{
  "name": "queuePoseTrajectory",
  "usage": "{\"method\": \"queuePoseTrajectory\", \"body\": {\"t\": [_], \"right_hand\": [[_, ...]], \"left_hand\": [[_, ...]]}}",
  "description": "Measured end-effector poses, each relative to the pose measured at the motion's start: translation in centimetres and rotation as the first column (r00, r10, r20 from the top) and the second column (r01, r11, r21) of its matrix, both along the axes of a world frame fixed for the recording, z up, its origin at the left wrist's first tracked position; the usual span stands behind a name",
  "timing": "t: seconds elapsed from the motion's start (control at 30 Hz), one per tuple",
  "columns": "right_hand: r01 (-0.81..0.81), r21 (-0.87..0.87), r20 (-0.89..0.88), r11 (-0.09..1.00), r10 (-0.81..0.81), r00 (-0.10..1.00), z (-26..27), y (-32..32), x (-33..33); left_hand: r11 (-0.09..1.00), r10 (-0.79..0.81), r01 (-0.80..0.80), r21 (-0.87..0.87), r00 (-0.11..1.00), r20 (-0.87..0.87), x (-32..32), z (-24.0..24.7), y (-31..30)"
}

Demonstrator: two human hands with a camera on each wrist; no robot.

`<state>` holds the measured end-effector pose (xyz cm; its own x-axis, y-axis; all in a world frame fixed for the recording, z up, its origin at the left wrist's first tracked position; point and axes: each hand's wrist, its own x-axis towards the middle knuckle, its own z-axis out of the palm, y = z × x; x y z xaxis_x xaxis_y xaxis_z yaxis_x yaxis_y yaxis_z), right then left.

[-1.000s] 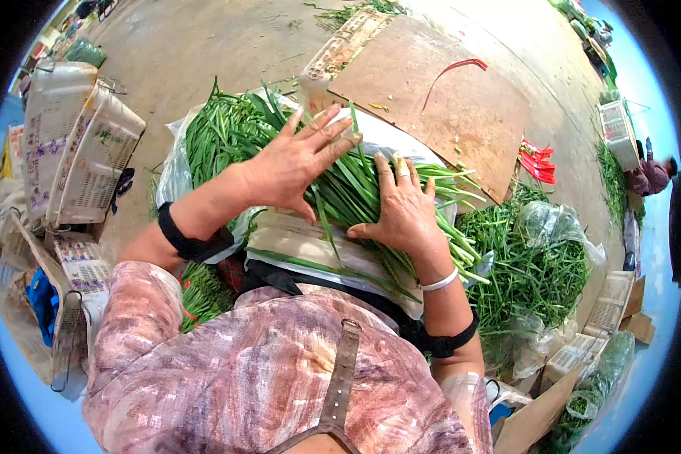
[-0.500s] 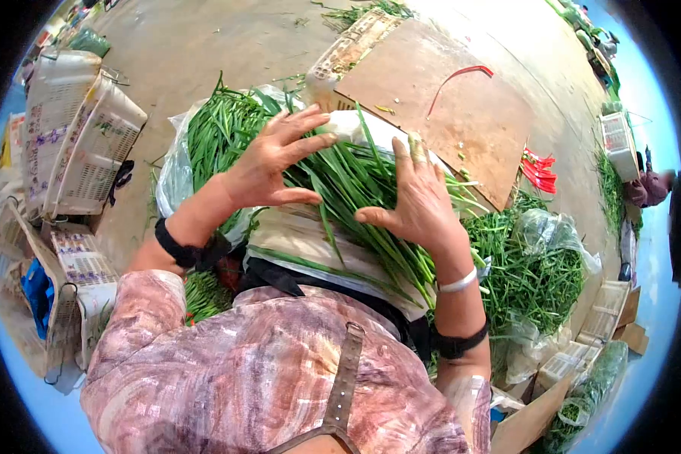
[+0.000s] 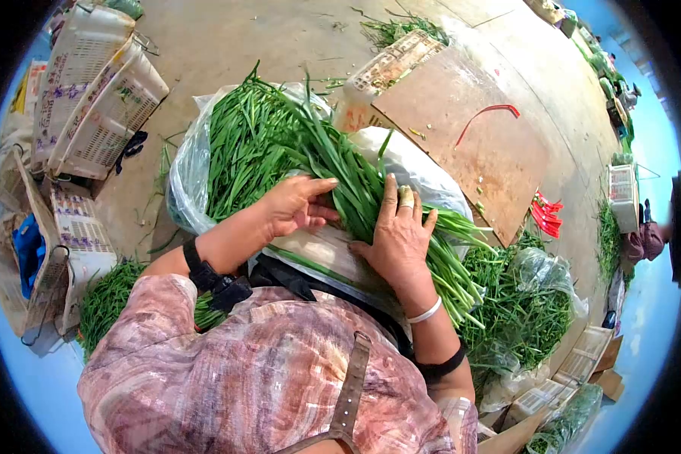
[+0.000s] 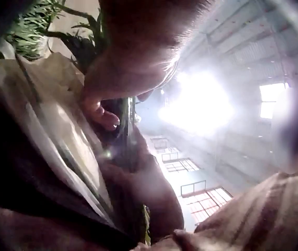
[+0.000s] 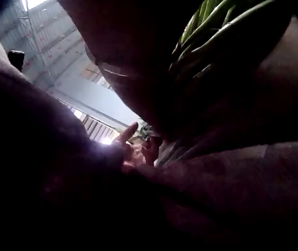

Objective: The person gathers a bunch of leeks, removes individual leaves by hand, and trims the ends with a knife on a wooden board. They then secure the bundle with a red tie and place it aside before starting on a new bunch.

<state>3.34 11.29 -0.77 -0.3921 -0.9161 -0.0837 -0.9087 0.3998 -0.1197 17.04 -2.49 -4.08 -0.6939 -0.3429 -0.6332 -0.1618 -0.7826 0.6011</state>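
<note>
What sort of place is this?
Probably a wholesale vegetable market or packing shed: green chives heaped in bulk, stacked plastic crates on a concrete floor, and a high shed roof overhead.

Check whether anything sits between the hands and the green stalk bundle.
Nothing visible does. The right hand lies flat on the green stalk bundle. The left hand touches the bundle's near edge, fingers curled.

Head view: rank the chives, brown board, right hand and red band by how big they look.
1. Chives and board: about alike, so unranked.
2. Right hand, though it is nearer the camera.
3. Red band.
</note>
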Motion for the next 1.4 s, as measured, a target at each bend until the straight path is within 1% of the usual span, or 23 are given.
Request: {"method": "queuePoseTrajectory", "body": {"t": [0.13,0.27,0.33,0.37,0.47,0.5,0.53,0.6,0.63,0.7,0.73,0.83,0.9,0.97,1.03,1.07,1.13,1.17,1.2,1.23,1.3,1.33,1.4], "right_hand": [[0.037,0.029,0.032,0.999,-0.038,0.999,0.2,-1.0,-1.3],[0.090,-0.004,0.066,0.996,-0.089,0.994,-0.1,-2.1,-4.1],[0.125,0.060,0.306,0.990,-0.137,0.942,-0.2,-2.7,-5.7],[0.135,0.056,0.302,0.989,-0.146,0.942,-0.2,-2.6,-6.7],[0.067,-0.122,0.562,0.990,0.013,0.827,0.8,-1.9,-9.5],[0.072,-0.223,0.716,0.972,0.114,0.689,-1.1,-1.6,-11.4],[0.147,-0.213,0.781,0.966,0.078,0.619,0.0,-1.2,-11.6],[0.242,-0.181,0.839,0.953,0.021,0.544,2.6,-0.4,-12.8],[0.290,-0.210,0.814,0.934,0.002,0.581,2.8,0.2,-13.9],[0.378,-0.286,0.888,0.880,0.095,0.449,3.6,1.5,-15.8],[0.467,-0.272,0.923,0.842,0.092,0.374,4.6,2.4,-16.0],[0.601,-0.310,0.949,0.736,0.204,0.240,6.1,5.0,-18.0],[0.629,-0.413,0.907,0.658,0.362,0.216,7.5,6.2,-18.4],[0.668,-0.521,0.829,0.530,0.502,0.248,8.8,6.9,-18.3],[0.653,-0.553,0.787,0.518,0.583,0.203,9.4,8.1,-19.7],[0.722,-0.530,0.764,0.444,0.619,0.179,9.2,8.6,-20.2],[0.785,-0.504,0.735,0.360,0.656,0.172,8.8,9.0,-21.2],[0.753,-0.535,0.615,0.383,0.788,0.036,8.8,8.7,-21.7],[0.719,-0.571,0.469,0.397,0.876,-0.111,8.6,8.2,-22.2],[0.719,-0.575,0.465,0.391,0.879,-0.106,8.0,7.7,-22.9],[0.727,-0.587,0.237,0.356,0.934,-0.266,6.0,6.6,-24.3],[0.764,-0.542,0.186,0.350,0.937,-0.297,5.1,6.0,-24.9],[0.780,-0.526,0.295,0.340,0.933,-0.208,2.0,5.3,-26.2]], "left_hand": [[0.990,-0.077,0.056,-0.133,0.984,-0.158,-2.5,2.5,-0.2],[0.936,-0.214,0.153,-0.318,0.963,-0.163,-5.6,4.9,-0.5],[0.921,-0.265,0.203,-0.332,0.952,-0.154,-6.0,5.7,-1.3],[0.907,-0.306,0.243,-0.344,0.942,-0.141,-5.9,6.4,-1.6],[0.835,-0.249,0.120,-0.537,0.953,-0.174,-4.4,8.6,-2.1],[0.772,-0.191,0.032,-0.635,0.964,-0.184,-3.8,8.9,-1.9],[0.774,-0.199,0.036,-0.632,0.961,-0.189,-3.2,9.1,-1.9],[0.759,-0.217,-0.140,-0.636,0.867,-0.449,-2.2,9.3,-2.0],[0.763,-0.233,-0.130,-0.633,0.858,-0.457,-2.0,8.9,-2.2],[0.826,-0.390,0.105,-0.554,0.815,-0.427,-2.4,7.3,-2.3],[0.761,-0.460,0.195,-0.619,0.835,-0.303,-3.1,6.6,-1.9],[0.530,-0.713,0.396,-0.750,0.687,-0.140,-5.9,3.5,-0.2],[0.264,-0.832,0.555,-0.789,0.545,0.105,-7.7,4.0,1.5],[0.238,-0.876,0.608,-0.758,0.471,0.102,-9.8,3.8,3.0],[0.140,-0.849,0.534,-0.834,0.499,0.177,-12.6,3.6,3.5],[-0.001,-0.778,0.429,-0.903,0.567,0.270,-14.2,3.8,3.3],[-0.118,-0.764,0.043,-0.992,0.634,0.118,-18.9,4.7,1.9],[-0.267,-0.748,-0.099,-0.959,0.648,0.141,-21.4,5.0,0.9],[0.064,-0.879,0.050,-0.997,0.476,-0.033,-23.1,6.1,0.5],[0.348,-0.910,0.259,-0.901,0.325,-0.258,-24.5,7.2,0.4],[0.463,-0.858,0.582,-0.669,0.105,-0.503,-26.6,6.4,1.3],[0.490,-0.847,0.640,-0.593,0.186,-0.499,-27.8,3.0,0.9],[0.533,-0.834,0.684,-0.499,0.323,-0.448,-28.0,-3.7,1.5]]}}
